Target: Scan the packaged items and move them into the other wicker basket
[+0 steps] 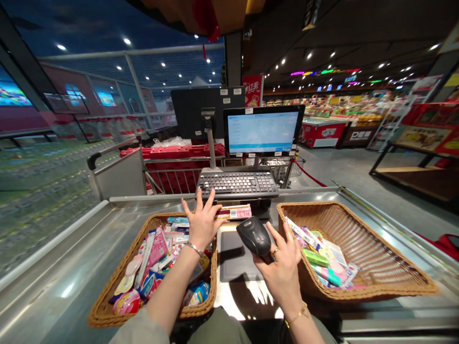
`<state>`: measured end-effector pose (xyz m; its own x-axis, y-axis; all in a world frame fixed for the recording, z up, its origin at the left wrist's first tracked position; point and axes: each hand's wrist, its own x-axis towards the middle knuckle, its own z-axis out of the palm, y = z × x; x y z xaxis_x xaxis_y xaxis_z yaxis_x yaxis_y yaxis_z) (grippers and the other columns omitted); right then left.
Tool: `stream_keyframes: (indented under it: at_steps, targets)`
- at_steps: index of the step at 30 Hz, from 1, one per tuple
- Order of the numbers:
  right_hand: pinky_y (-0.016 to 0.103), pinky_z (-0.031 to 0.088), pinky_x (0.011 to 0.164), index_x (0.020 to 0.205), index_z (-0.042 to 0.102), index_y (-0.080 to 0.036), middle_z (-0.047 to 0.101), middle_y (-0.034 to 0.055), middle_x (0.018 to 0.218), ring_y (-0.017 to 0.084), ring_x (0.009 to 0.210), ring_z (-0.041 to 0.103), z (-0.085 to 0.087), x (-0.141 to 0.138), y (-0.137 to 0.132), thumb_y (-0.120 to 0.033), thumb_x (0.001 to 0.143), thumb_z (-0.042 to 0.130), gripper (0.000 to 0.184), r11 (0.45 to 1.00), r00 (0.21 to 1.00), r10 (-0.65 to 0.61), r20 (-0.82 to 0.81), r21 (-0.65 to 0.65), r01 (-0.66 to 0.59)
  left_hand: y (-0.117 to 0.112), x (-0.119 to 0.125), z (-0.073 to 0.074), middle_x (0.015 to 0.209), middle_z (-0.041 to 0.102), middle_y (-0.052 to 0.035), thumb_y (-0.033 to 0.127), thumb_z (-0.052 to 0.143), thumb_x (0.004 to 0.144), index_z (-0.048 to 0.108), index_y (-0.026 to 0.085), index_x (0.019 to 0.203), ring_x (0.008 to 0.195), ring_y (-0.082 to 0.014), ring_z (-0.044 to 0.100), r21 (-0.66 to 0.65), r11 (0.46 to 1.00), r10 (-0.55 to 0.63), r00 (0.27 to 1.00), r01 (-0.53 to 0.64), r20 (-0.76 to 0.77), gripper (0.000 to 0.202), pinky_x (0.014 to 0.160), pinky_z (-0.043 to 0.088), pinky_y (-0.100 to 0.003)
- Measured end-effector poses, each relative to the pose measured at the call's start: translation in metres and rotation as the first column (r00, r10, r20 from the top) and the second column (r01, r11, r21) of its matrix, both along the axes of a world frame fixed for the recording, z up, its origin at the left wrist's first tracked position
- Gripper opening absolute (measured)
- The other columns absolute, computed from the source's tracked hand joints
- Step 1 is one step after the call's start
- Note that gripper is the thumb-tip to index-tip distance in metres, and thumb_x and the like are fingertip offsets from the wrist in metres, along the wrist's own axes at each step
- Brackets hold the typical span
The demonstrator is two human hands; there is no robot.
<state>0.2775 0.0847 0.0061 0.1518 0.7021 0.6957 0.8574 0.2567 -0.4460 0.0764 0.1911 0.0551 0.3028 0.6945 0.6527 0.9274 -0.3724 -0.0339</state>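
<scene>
My left hand [202,223] is spread, palm down, over the far right corner of the left wicker basket [103,300], its fingertips by the front left edge of a black keyboard [236,183]. Whether they touch the keys I cannot tell. Just right of its thumb lies a flat pink package [244,210] with a barcode label. My right hand [282,260] grips a black handheld barcode scanner [254,235], its head tilted up and to the left. Behind that hand stands the right wicker basket [373,239], with several small packaged goods at its near left end.
Small mixed packages fill the left basket. Between the baskets lies a grey pad [229,258] on the metal counter [68,253]. A lit monitor [263,131] stands behind the keyboard, with a second dark screen [191,112] beside it. Metal carts [172,177] are beyond.
</scene>
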Motion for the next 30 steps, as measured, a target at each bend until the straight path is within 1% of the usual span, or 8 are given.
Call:
stream_keyframes:
  at_steps: [8, 14, 19, 23, 27, 30]
  targets:
    - [0.066, 0.020, 0.109, 0.098, 0.069, -0.025, 0.058, 0.0060, 0.134, 0.036, 0.142, 0.028, 0.0030, 0.0015, -0.0020, -0.028, 0.077, 0.064, 0.022, 1.000, 1.000, 0.009, -0.004, 0.017, -0.009, 0.0015, 0.0015, -0.0010, 0.151, 0.041, -0.0047, 0.046, 0.073, 0.075, 0.069, 0.028, 0.106, 0.147, -0.0397, 0.014, 0.008, 1.000, -0.021, 1.000, 0.021, 0.015, 0.036, 0.108, -0.006, -0.077]
    - [0.065, 0.019, 0.111, 0.101, 0.068, -0.025, 0.058, 0.0054, 0.134, 0.035, 0.142, 0.027, 0.0030, 0.0024, -0.0030, -0.027, 0.077, 0.064, 0.025, 1.000, 1.000, 0.016, -0.006, 0.010, -0.016, 0.0013, 0.0023, -0.0004, 0.151, 0.041, -0.0034, 0.047, 0.074, 0.074, 0.068, 0.029, 0.105, 0.147, -0.0389, 0.014, 0.000, 1.000, -0.015, 1.000, 0.015, 0.013, 0.036, 0.109, -0.006, -0.077]
    - [0.065, 0.018, 0.111, 0.099, 0.069, -0.025, 0.059, 0.0056, 0.133, 0.035, 0.143, 0.027, 0.0047, 0.0023, -0.0039, -0.027, 0.077, 0.064, 0.023, 1.000, 1.000, 0.022, -0.002, 0.005, -0.022, 0.0002, 0.0043, 0.0015, 0.150, 0.043, -0.0054, 0.045, 0.073, 0.075, 0.069, 0.028, 0.105, 0.147, -0.0398, 0.016, -0.003, 1.000, -0.017, 1.000, 0.017, 0.013, 0.035, 0.108, -0.005, -0.078]
    - [0.066, 0.018, 0.110, 0.099, 0.069, -0.025, 0.059, 0.0054, 0.134, 0.036, 0.143, 0.027, 0.0044, 0.0027, -0.0043, -0.028, 0.077, 0.065, 0.023, 1.000, 1.000, 0.019, 0.003, -0.012, -0.019, -0.0013, 0.0054, 0.0025, 0.150, 0.043, -0.0048, 0.044, 0.073, 0.076, 0.069, 0.028, 0.106, 0.147, -0.0396, 0.016, -0.007, 1.000, -0.017, 1.000, 0.017, 0.013, 0.034, 0.108, -0.004, -0.078]
    - [0.066, 0.020, 0.109, 0.104, 0.068, -0.026, 0.058, 0.0048, 0.135, 0.035, 0.142, 0.028, 0.0043, 0.0052, -0.0038, -0.028, 0.077, 0.065, 0.027, 1.000, 1.000, 0.006, 0.005, 0.011, -0.006, -0.0027, 0.0066, 0.0024, 0.150, 0.042, -0.0047, 0.044, 0.073, 0.076, 0.069, 0.029, 0.106, 0.147, -0.0395, 0.014, -0.014, 1.000, -0.024, 1.000, 0.024, 0.018, 0.034, 0.108, -0.004, -0.078]
    - [0.066, 0.022, 0.109, 0.099, 0.069, -0.024, 0.057, 0.0057, 0.136, 0.035, 0.142, 0.028, 0.0056, 0.0087, -0.0037, -0.029, 0.078, 0.065, 0.021, 0.999, 1.000, 0.002, 0.000, 0.036, -0.002, -0.0037, 0.0086, 0.0028, 0.151, 0.041, -0.0041, 0.044, 0.072, 0.076, 0.069, 0.029, 0.106, 0.147, -0.0390, 0.013, -0.020, 1.000, -0.024, 0.999, 0.025, 0.021, 0.033, 0.108, -0.004, -0.077]
